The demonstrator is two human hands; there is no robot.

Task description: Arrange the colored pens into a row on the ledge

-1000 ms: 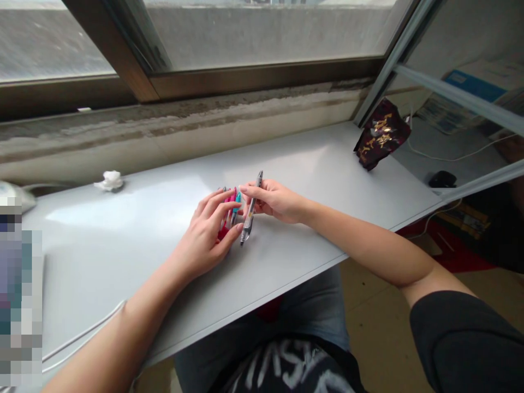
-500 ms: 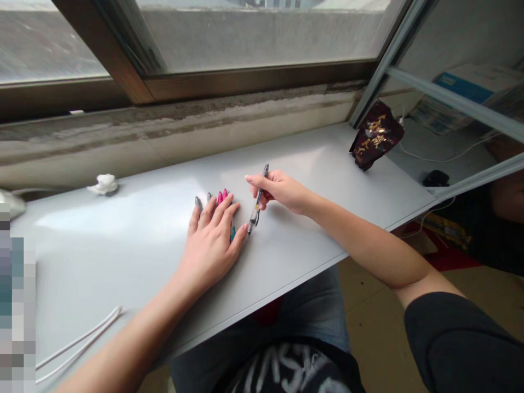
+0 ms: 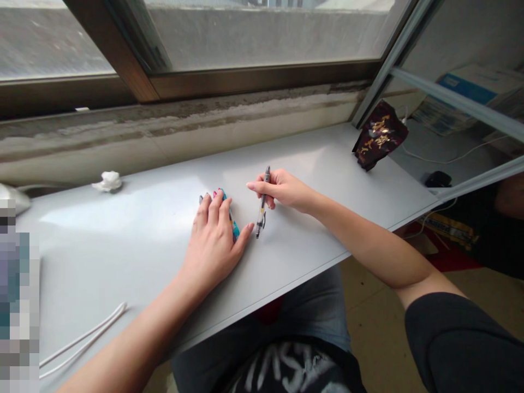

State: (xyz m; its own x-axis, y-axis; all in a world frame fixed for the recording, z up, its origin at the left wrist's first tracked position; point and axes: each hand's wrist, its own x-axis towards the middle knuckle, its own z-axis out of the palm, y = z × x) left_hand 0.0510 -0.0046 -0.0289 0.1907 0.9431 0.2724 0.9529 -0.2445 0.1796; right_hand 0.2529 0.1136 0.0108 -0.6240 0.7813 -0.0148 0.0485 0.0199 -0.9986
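My left hand (image 3: 213, 243) lies palm down on the table with its fingers curled over a bunch of coloured pens (image 3: 231, 219). Only a teal barrel and some pink and grey ends show past the fingers; the rest is hidden. My right hand (image 3: 283, 188) is a short way to the right, pinching a clear retractable pen (image 3: 262, 210) upright, its tip near the tabletop. The two hands do not touch.
The pale grey table (image 3: 123, 234) runs along a window sill. A crumpled white tissue (image 3: 108, 182) sits at the back, and a dark red foil bag (image 3: 380, 141) leans at the far right. A white cable (image 3: 82, 341) lies near the front edge, which drops to my lap.
My left hand's fingers have drawn together and now cover more of the coloured pens. My right hand has shifted slightly right, with the clear pen still in it.
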